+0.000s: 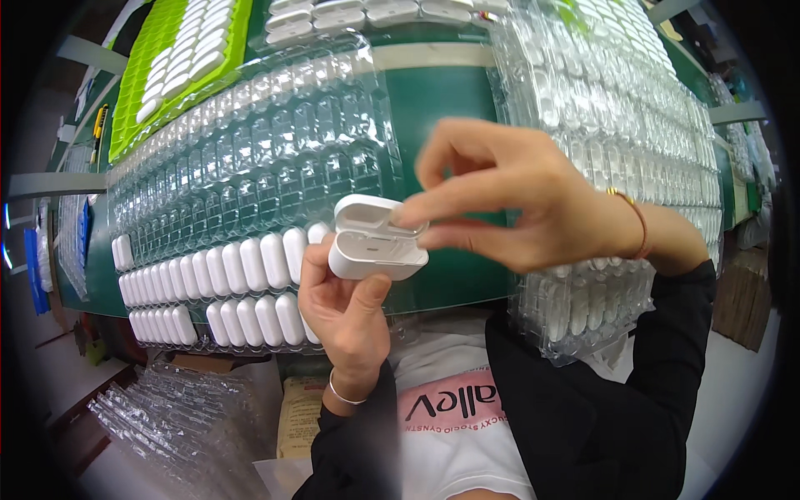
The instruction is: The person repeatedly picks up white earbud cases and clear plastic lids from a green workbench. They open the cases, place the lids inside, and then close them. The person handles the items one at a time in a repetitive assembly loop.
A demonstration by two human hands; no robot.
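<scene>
Left hand (350,312) clamps white case (375,250), lid open; right hand (508,200) pinches lid. Inspection under way; next, probably closing it, left tray (250,175).

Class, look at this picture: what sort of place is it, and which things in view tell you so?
Probably a factory packing or inspection bench. The left hand holds an open white case, rows of similar cases fill a clear blister tray, and more trays are stacked at right.
</scene>
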